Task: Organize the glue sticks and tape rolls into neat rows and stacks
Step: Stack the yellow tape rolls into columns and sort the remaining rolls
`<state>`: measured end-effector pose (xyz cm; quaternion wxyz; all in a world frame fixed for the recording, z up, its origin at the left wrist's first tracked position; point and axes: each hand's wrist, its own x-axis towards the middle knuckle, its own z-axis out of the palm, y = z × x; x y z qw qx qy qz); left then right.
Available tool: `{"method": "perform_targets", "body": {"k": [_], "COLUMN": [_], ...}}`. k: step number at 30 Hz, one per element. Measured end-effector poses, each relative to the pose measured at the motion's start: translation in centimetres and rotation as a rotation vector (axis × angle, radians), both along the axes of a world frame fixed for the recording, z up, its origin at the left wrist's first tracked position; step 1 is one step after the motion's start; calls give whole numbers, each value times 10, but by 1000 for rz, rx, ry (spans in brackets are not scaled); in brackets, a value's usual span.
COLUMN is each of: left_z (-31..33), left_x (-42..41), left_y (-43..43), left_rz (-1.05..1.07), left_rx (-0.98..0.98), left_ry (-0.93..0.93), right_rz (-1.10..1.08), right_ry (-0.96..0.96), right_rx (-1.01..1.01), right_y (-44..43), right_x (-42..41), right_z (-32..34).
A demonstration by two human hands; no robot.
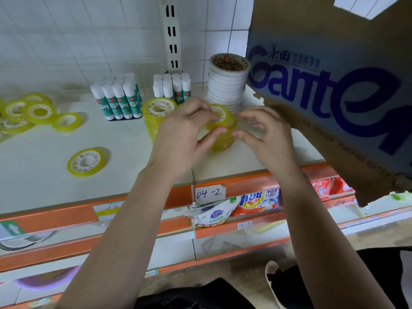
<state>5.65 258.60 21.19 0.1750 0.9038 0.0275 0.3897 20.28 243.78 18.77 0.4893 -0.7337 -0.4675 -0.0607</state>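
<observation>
White shelf (124, 148) bears translucent yellow tape rolls (157, 109).

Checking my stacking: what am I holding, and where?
The left hand pinches a yellow transparent tape roll by its outer rim; whether the right hand touches it cannot be told.

One wide-angle head view looks forward and down from just before the front edge of the shelf (124, 139), close to it. It faces the tiled wall (66, 41) behind the back edge; lower shelves (174, 246) show beneath.
</observation>
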Motion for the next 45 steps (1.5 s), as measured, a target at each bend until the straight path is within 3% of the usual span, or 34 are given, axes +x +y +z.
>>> {"method": "perform_targets", "body": {"k": [6,30,45], "left_z": [-9,-19,0], "left_x": [32,35,31], "left_y": [-6,-8,12], "left_rz": [-9,20,-80], "left_rx": [-53,-145,30], "left_ry": [51,77,234], "right_rz": [-136,-166,-166], "right_ry": [-38,19,28], "right_rx": [-168,-207,-200], "right_y": [-14,-15,-15], "right_x": [21,20,19], "right_z": [-11,-20,-19]}}
